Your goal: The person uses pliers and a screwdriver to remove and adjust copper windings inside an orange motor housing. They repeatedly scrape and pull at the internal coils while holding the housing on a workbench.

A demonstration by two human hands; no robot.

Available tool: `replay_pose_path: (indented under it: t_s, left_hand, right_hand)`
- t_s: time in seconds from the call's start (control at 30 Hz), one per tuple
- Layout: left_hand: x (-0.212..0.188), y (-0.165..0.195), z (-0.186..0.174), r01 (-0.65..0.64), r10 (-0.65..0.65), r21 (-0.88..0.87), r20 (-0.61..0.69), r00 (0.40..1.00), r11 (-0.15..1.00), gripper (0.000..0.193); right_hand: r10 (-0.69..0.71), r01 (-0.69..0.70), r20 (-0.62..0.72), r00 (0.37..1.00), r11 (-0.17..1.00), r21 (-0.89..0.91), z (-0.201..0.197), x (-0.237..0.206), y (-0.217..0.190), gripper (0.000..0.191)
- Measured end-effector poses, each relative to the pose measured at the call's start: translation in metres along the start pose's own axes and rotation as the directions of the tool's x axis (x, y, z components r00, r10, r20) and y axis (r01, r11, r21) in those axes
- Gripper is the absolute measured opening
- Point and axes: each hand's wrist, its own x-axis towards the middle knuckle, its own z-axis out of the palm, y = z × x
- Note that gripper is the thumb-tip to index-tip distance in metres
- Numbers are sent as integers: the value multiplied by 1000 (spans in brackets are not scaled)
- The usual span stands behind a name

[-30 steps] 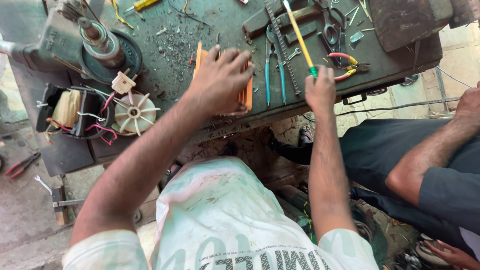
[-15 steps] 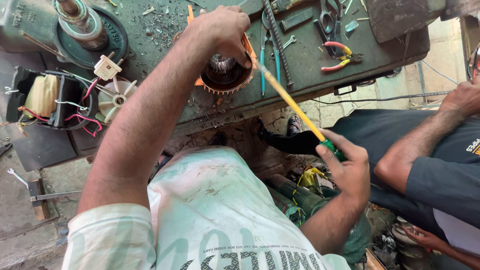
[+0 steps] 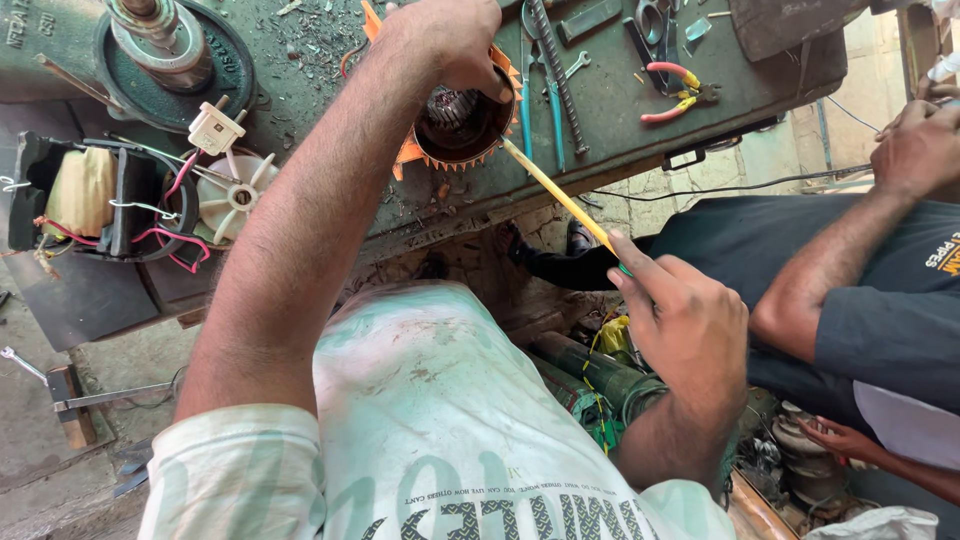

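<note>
At far left a wound coil unit and white fan are lying. At upper centre the left hand is clamping the orange-finned motor housing against the green workbench. The right hand, lower right, is closing around a yellow rod pointing into it.

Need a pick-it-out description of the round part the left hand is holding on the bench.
Start at the dark green workbench running across the top of the view. Near its front edge, the left hand grips a round motor stator, right of the white plastic fan. It is the only dark, hollow ring fringed with orange insulation tabs, and a long yellow rod held by the right hand pokes into it.
</note>
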Motion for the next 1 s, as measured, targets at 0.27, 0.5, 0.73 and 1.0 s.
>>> replay_pose_path:
  t_s: [0.27,0.5,0.73,1.0]
  left_hand:
    - [-1,-2,-3,35,-34,-21,17,999,999,62]
    - [9,-9,9,-85,79,-91,-68,995,992,71]
    - [16,-12,6,-3,6,-103,28,1000,995,68]
    - [15,-15,9,-151,140,-132,-89,986,980,63]
  right_hand:
    - [37,-39,29,999,996,81,2,9,-11,39]
    - [-4,10,-17,1000,914,406,33,-6,21,38]
    - [187,-204,117,975,554,807,81,-11,54,39]
    - [300,-373,237,924,572,731,79,-17,62,41]
